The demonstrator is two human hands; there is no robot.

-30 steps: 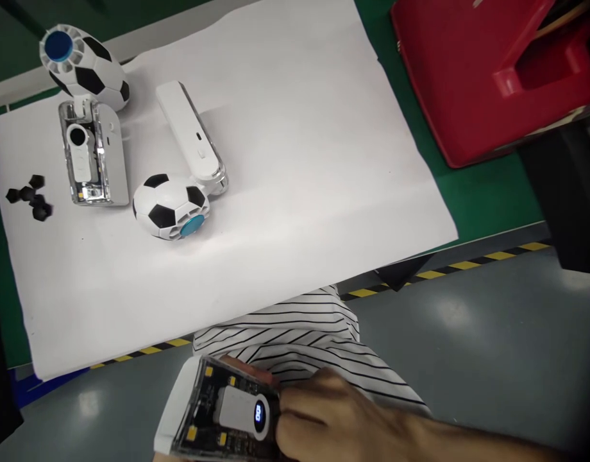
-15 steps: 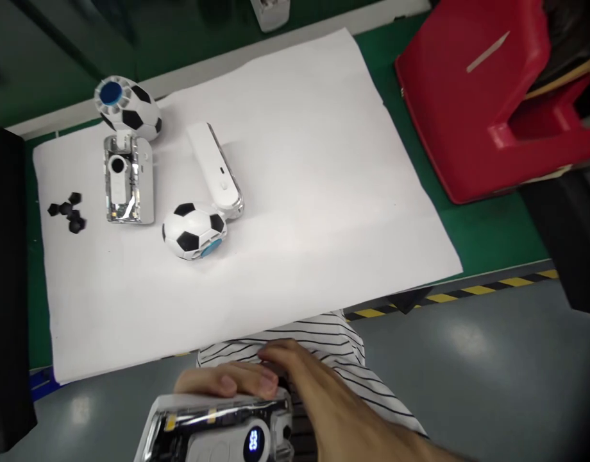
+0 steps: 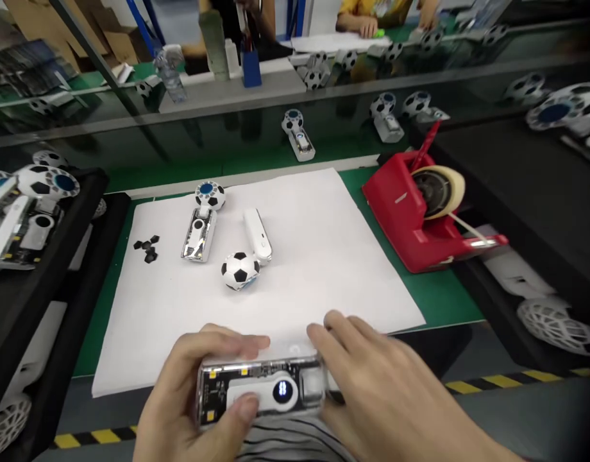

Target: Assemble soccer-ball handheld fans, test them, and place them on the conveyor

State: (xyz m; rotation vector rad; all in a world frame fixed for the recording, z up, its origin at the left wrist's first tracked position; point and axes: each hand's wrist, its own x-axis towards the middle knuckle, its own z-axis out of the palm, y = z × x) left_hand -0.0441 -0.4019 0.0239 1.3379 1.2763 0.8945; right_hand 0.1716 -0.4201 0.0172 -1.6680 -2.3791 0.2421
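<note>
Both hands clasp the clear fan body — left hand wrapping one end, right hand the other, above the surface edge.

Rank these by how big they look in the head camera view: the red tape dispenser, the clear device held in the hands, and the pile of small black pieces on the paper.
1. Red tape dispenser.
2. Clear device, though it sits nearest the camera, so its rank against the dispenser is unsure.
3. Small black pieces, clearly smallest.
</note>
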